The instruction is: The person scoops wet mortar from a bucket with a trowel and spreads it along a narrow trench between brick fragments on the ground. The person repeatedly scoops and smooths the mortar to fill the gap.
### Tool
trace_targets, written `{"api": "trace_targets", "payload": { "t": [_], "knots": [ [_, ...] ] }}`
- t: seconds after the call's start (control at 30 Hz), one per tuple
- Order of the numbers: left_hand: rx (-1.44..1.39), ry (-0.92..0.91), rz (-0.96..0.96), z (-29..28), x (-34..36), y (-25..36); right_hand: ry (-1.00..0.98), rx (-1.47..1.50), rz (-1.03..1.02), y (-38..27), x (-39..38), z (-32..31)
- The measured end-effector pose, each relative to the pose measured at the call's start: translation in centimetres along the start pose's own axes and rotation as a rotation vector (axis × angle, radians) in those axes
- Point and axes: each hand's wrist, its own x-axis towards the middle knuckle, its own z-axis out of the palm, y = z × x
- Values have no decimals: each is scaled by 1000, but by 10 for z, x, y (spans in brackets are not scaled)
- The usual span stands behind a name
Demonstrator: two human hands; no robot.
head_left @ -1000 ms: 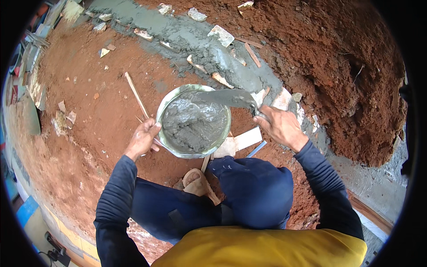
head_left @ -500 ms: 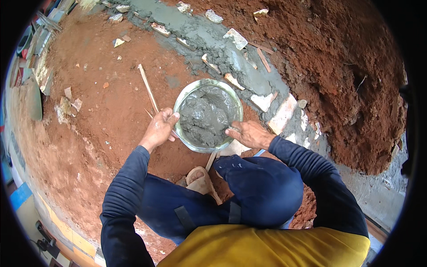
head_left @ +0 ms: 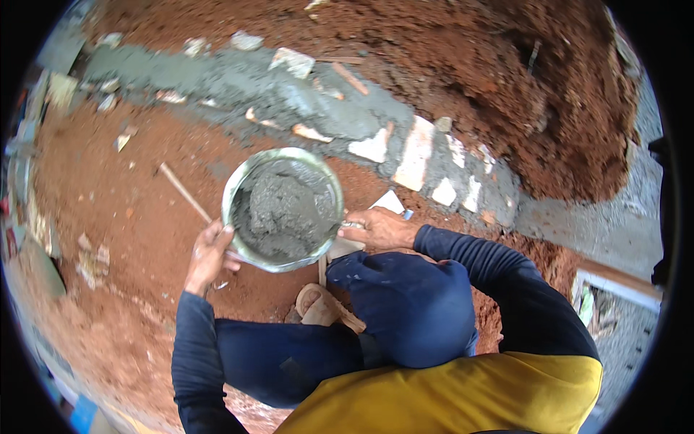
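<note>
A round bucket (head_left: 236,231) holding a mound of wet grey mortar (head_left: 283,210) sits above my knees. My left hand (head_left: 211,257) is closed on its left rim. My right hand (head_left: 372,231) is beside the right rim, closed on the trowel's handle (head_left: 351,225); the blade is hidden by bucket and mortar. My bent legs (head_left: 397,304) and a sandal (head_left: 314,304) show below.
A band of wet mortar (head_left: 166,69) with embedded rubble pieces (head_left: 413,148) crosses diagonally above. Beyond it lies dug red soil (head_left: 549,79); red ground (head_left: 108,166) is at left, with a wooden stick (head_left: 184,189) and scraps. A concrete strip (head_left: 549,217) runs at right.
The trowel, earlier lying across the bucket's top, has dropped to its right rim, and my right hand came down with it. The view has turned; bucket and left hand are farther left in it.
</note>
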Motion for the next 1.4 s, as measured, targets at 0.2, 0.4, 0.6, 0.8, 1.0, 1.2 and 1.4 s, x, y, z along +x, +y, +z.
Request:
{"api": "trace_targets", "payload": {
  "t": [0.2, 0.4, 0.6, 0.8, 1.0, 1.2, 1.4],
  "knots": [
    [-8, -2, -14, -4, 1, -7, 201, 106, 166, 27, -59, -13],
    [-50, -15, -8, -6, 2, -10, 721, -161, 380, 89, -79, -28],
    [-61, 7, -22, -3, -1, -7, 963, -243, 515, 120, -66, -35],
    [-43, 13, -12, -2, -2, -7, 611, 238, 402, 81, -37, -18],
    [-33, 19, -31, -4, -2, -11, 766, 915, 615, 122, -59, -4],
    [-48, 18, -9, -4, 1, -14, 549, 1391, 464, 102, -42, -7],
    [-39, 2, -13, -4, 1, -13, 405, 1227, 283, 82, 33, -32]
  ]
}}
